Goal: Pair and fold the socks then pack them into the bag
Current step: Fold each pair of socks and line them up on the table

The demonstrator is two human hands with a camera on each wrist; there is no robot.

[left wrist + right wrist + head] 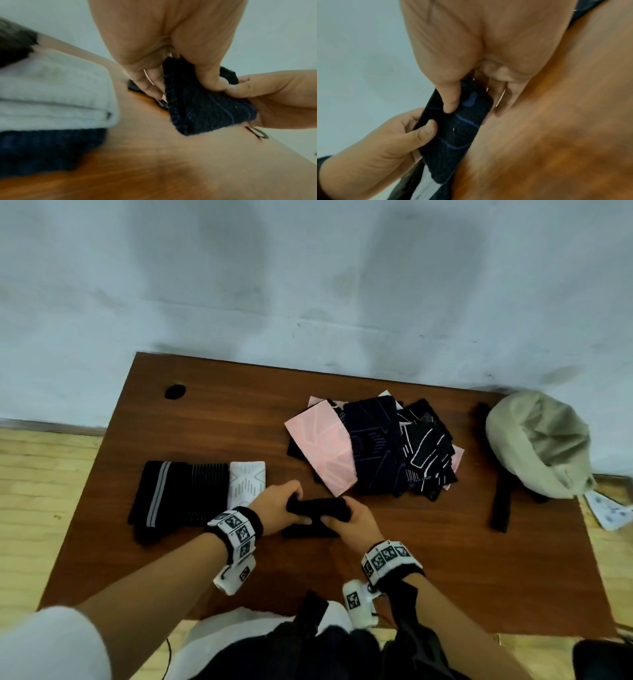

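Observation:
Both hands hold a dark navy sock pair (318, 510) just above the brown table (222, 422). My left hand (284, 508) pinches its left end; in the left wrist view the thumb and fingers grip the dark sock (197, 108). My right hand (346, 518) grips the right end, thumb on top of the sock (458, 128). Folded pairs lie to the left: black with grey stripes (161, 494) and white (246, 482). A pile of loose pink and dark patterned socks (373, 446) sits behind. The beige bag (537, 443) lies at the table's right edge.
A black strap (501, 501) runs from the bag toward the front of the table. A cable hole (174, 392) is at the back left corner. A grey wall stands behind the table. Papers (613, 511) lie on the floor at the right.

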